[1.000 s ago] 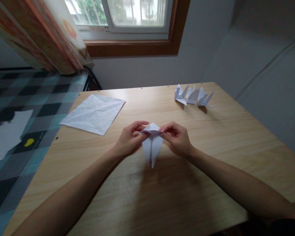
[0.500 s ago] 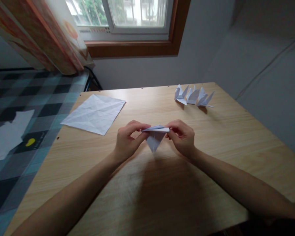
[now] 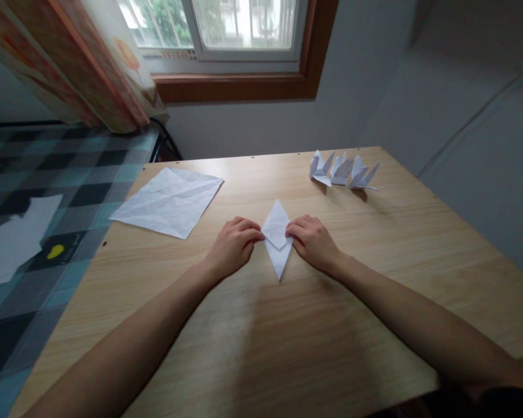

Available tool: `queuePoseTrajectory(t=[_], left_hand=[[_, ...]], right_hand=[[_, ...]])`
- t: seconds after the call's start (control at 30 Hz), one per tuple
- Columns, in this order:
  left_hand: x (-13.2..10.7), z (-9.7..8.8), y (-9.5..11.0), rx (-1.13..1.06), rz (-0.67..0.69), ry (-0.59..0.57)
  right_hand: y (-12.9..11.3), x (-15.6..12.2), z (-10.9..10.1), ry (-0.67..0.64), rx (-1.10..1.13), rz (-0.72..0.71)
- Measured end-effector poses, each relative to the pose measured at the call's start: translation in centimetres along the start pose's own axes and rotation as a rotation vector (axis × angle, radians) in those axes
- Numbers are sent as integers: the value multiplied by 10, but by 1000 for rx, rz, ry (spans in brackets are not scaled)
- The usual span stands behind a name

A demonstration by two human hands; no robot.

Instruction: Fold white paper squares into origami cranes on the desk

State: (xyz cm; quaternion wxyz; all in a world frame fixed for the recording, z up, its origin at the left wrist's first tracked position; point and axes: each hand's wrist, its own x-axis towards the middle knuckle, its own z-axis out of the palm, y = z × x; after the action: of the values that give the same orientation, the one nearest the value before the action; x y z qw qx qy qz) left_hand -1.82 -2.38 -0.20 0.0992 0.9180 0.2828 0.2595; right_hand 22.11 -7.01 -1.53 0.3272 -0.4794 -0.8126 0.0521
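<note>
A white sheet of folded paper [image 3: 278,232], shaped like a long diamond with a flap edge across its middle, lies on the wooden table between my hands. My left hand [image 3: 236,241] has its fingers closed at the paper's left corner. At the right corner, my right hand [image 3: 312,239] pinches the edge, its fingertips resting on top of the fold. One tip of the diamond points toward me, the other toward the window.
Several folded paper cranes [image 3: 343,170] stand at the table's far right. A creased square sheet [image 3: 169,203] lies at the far left. Torn white paper [image 3: 15,244] rests on the checkered cloth [image 3: 87,200] beside the wooden table [image 3: 401,244].
The folded paper was held up, tilted with its point hanging down. Now it lies flat as a diamond, and both hands have come lower onto its side corners.
</note>
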Motion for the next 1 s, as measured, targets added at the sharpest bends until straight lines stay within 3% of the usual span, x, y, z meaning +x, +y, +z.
queuePoseTrajectory(t=[0.1, 0.27, 0.43, 0.53, 0.67, 0.8, 1.0], left_hand=[[-1, 1, -2, 59, 1, -31], [-2, 0, 7, 139, -23, 109], [-1, 1, 6, 145, 39, -7], [0, 2, 5, 131, 23, -19], [1, 0, 7, 131, -34, -46], [2, 0, 9, 191, -142, -36], [2, 3, 3, 179, -288, 12]], right_hand=[[2, 2, 0, -70, -10, 40], [-1, 1, -1, -66, 21, 34], [-4, 1, 1, -79, 87, 2], [-3, 2, 3, -51, 42, 122], [-4, 4, 3, -64, -60, 266], [-5, 5, 3, -128, -42, 255], [-2, 4, 3, -95, 29, 270]])
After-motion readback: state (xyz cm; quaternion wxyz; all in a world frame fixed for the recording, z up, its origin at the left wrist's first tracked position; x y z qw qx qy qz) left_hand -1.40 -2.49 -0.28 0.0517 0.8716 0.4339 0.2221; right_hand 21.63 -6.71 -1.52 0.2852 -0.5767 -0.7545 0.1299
